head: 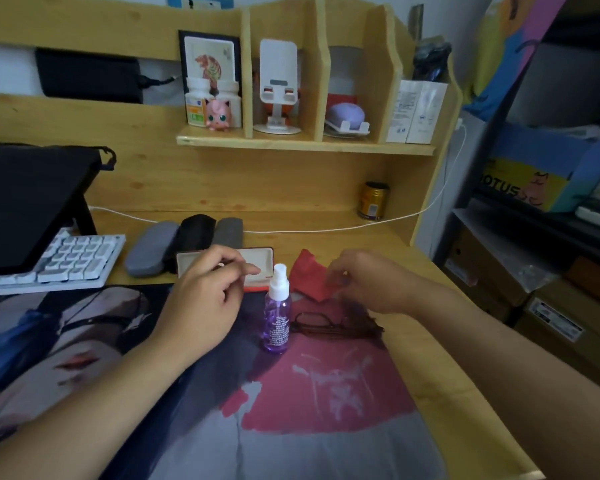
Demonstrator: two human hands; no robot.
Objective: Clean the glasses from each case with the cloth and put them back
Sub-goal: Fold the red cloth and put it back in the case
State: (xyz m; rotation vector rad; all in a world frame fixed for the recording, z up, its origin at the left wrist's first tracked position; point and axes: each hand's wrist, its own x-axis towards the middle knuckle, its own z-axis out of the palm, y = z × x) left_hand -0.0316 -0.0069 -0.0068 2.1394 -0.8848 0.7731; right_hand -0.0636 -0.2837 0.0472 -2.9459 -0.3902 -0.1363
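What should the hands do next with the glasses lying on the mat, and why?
Probably the right hand should lift the red cloth it is reaching into, then bring it to the glasses. They lie folded on the desk mat, out of the open case, beside the purple spray bottle, and neither hand holds them yet.

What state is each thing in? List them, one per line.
Red case: open, empty as far as visible.
Three soft cases: closed.
Glasses: folded, lying on the mat.
Spray bottle: upright, capped.
Red cloth: crumpled, right hand at it.
Left hand: loosely curled, holding nothing.
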